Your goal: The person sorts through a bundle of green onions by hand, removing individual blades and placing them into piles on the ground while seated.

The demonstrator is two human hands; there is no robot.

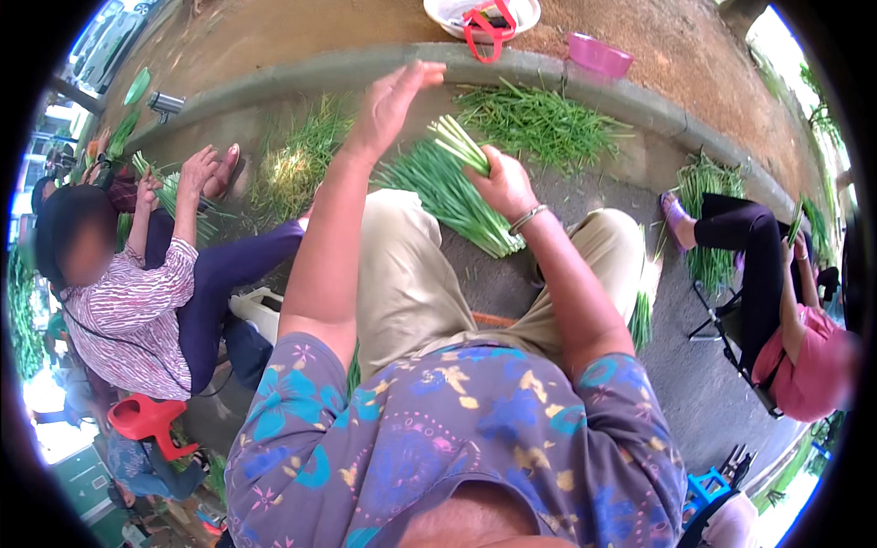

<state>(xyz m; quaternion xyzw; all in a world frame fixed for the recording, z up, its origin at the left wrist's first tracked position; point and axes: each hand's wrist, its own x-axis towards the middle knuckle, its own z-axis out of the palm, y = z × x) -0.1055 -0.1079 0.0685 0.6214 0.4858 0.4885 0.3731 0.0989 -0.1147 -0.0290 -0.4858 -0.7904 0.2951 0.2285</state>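
My right hand [505,183] is closed around a small bunch of garlic chives [458,142], whose pale stem ends point up and left. My left hand [392,113] is raised to the left of the bunch, apart from it. Its fingers are stretched out and nothing is in it. On the ground beyond my knees lies a larger pile of garlic chives [455,202], leaves to the far left and pale ends towards me. A looser green heap [541,127] spreads out behind it, beside the concrete curb [329,65].
Yellowed trimmings [294,164] lie left of the pile. Past the curb stand a white basin [449,20] with a red-handled bag and a pink basin [599,56]. Seated people handle greens at left [130,294] and right [798,349]. A red stool [154,421] stands behind left.
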